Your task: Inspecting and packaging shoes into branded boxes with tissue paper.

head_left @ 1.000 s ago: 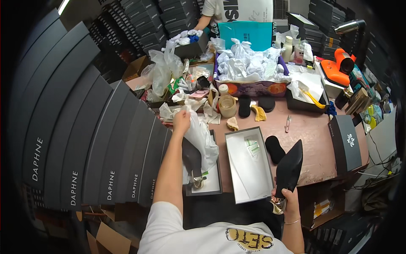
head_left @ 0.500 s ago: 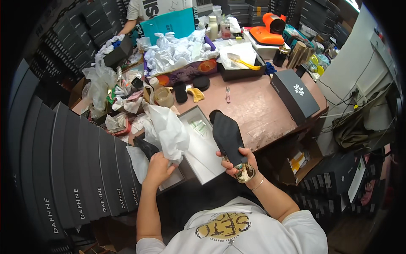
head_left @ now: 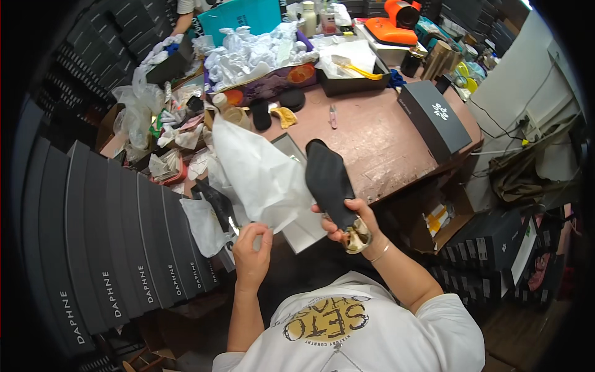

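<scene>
My right hand [head_left: 364, 224] grips a black shoe [head_left: 327, 180] by its shiny gold heel end, the dark sole turned up and the toe pointing away from me. My left hand [head_left: 253, 249] pinches the near edge of a sheet of white tissue paper [head_left: 263, 177], which spreads out just left of the shoe. Beneath the paper lies an open grey shoebox [head_left: 305, 234] with a pale inside, largely covered. Left of the paper, a second black item [head_left: 217, 203] with a shiny edge rests by a white wrapping [head_left: 203, 229]; its shape is partly hidden.
Tall stacks of dark shoeboxes [head_left: 93, 242] stand close on my left. On the pink table are small snips [head_left: 333, 118], a yellow cloth piece [head_left: 285, 118], a closed dark box [head_left: 434, 121] and a purple carton [head_left: 279, 84] of crumpled paper. A person's arm [head_left: 183, 23] shows far left.
My left hand has moved right, and the bunched tissue paper has opened into a wide sheet over the shoebox. My right hand keeps the shoe in nearly the same place.
</scene>
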The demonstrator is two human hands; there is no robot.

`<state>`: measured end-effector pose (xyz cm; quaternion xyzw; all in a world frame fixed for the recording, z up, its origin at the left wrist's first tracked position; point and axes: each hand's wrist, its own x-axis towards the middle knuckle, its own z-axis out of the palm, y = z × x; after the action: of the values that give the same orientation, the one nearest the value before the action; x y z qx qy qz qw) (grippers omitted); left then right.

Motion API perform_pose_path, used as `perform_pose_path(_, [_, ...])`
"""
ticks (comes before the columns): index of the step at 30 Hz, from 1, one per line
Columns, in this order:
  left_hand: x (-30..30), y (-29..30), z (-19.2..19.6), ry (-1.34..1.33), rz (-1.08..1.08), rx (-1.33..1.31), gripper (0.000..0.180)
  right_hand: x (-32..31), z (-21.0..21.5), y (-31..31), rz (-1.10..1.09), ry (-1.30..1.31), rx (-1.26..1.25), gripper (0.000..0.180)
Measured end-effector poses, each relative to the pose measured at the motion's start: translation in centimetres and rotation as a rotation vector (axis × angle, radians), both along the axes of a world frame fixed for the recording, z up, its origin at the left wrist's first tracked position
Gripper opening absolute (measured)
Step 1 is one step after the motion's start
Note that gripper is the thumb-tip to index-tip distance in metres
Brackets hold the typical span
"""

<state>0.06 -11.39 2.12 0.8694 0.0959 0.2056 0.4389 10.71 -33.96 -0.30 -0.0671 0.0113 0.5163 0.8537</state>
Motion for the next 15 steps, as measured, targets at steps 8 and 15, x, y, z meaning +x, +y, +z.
perform_pose_path(8, [4.0,-2.7,-1.9,0.108,-0.080,0.507,0.091,1.5,1.0,-4.6,-0.224,-0.464,-0.526,0.057])
perform_pose_path(15, [13.3,-2.2,-8.4,0.192,-0.239,0.960,0.018,-1.0,5.4,-7.3,-0.105,-0.611,-0.700,0.056])
